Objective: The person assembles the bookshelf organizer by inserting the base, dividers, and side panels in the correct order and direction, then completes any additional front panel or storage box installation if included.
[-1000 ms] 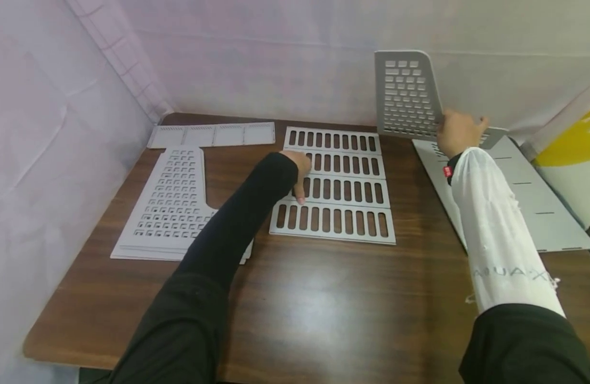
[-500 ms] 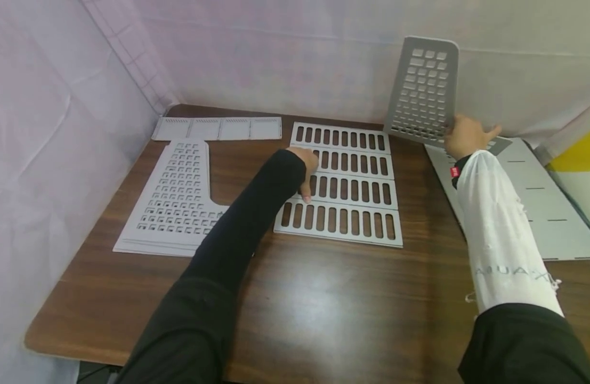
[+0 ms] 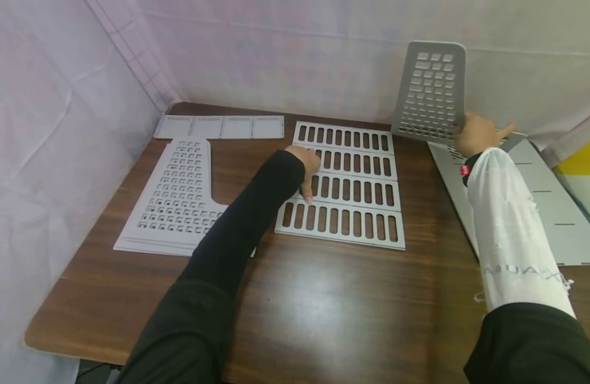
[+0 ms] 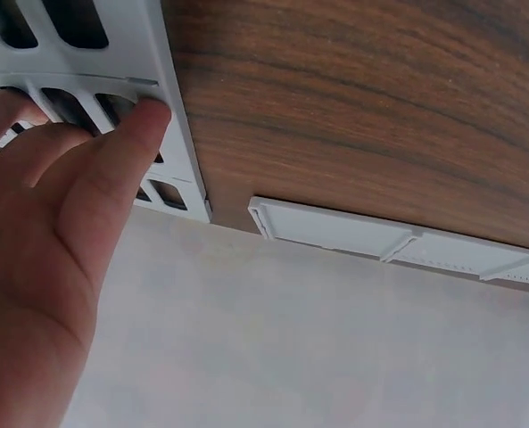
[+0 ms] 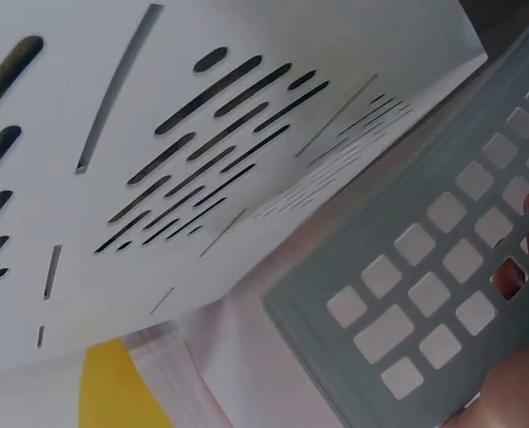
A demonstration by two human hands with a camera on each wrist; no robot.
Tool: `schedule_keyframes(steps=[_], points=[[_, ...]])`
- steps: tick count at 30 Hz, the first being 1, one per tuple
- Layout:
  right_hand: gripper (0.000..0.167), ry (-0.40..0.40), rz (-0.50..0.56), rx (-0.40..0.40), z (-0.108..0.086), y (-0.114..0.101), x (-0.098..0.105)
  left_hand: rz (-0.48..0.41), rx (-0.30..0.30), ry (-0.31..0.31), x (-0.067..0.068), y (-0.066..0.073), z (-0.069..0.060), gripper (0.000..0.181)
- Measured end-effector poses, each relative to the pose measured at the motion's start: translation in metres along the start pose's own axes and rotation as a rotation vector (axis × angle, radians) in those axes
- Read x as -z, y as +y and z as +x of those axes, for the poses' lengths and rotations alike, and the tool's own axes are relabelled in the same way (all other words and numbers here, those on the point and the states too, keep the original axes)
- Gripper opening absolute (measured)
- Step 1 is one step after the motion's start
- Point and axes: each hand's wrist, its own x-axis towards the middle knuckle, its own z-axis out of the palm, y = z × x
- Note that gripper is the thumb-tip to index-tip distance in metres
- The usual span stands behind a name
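Observation:
My right hand [image 3: 478,136] grips a grey perforated panel [image 3: 459,77] near its bend, with the tall part standing up against the cloth. In the right wrist view this grey panel [image 5: 328,357] slants beside a slotted white board, with fingertips showing through some holes. Below the right hand lies the large white board [image 3: 556,208] with thin slits. My left hand [image 3: 305,162] rests on the left side of flat white slotted panels [image 3: 345,178]. In the left wrist view, its fingers [image 4: 144,129] touch a slotted panel [image 4: 126,67] near its edge.
On the left of the brown table [image 3: 323,298] lies a stack of L-shaped perforated white panels [image 3: 134,234]. Behind it, a long white strip [image 3: 205,128] with marked-off sections lies along the table's back edge. White cloth [image 3: 285,58] hangs at the back and left.
My right hand has moved a little to the right with the grey panel, whose upright part has turned and now leans more to the right. The left hand keeps its place on the slotted panels.

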Motion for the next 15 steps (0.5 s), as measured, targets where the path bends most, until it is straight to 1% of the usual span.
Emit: schedule_keyframes(steps=[4, 7, 11, 12, 15], points=[[0.030, -0.008, 0.031, 0.001, 0.000, 0.001, 0.001, 0.004, -0.005, 0.016, 0.001, -0.002, -0.002, 0.102], [0.030, -0.002, 0.046, 0.002, 0.001, 0.000, 0.001, 0.007, 0.006, 0.029, 0.002, -0.003, -0.003, 0.103], [0.029, 0.019, 0.075, 0.022, 0.003, 0.005, -0.005, 0.035, 0.025, 0.024, 0.000, -0.003, -0.005, 0.111], [0.028, 0.021, 0.084, 0.024, 0.004, 0.007, -0.007, 0.045, 0.024, 0.013, 0.000, -0.003, -0.005, 0.114], [0.031, 0.009, 0.102, 0.020, 0.006, 0.011, -0.014, 0.062, 0.021, -0.005, -0.003, -0.003, -0.006, 0.118]])
